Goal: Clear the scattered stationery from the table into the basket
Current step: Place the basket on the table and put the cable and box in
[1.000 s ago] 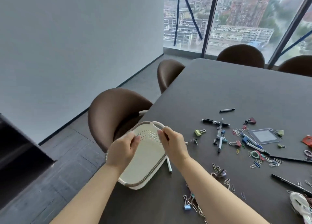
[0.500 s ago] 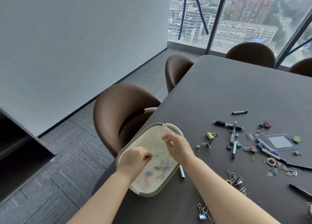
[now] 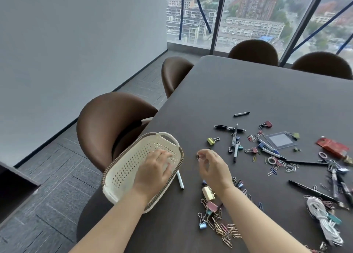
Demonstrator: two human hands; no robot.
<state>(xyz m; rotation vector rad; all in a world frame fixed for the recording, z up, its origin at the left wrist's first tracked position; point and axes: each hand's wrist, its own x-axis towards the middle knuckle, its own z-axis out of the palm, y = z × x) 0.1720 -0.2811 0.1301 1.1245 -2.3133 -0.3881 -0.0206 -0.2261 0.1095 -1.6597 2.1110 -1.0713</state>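
left hand (image 3: 154,168): fingers spread inside basket (image 3: 122,168) | right hand (image 3: 212,166): pinches small clip (image 3: 198,156) (dark, blurred) over counter (image 3: 248,92)

Left hand (image 3: 154,169) motion-blurred, covers part of basket (image 3: 122,168) floor. Tiny dark item (image 3: 198,156) pinched by right hand (image 3: 213,166) unidentifiable.

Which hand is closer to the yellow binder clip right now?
Right. The right hand, pinching a small dark clip, is just this side of the yellow binder clip; the left hand is over the basket, farther left.
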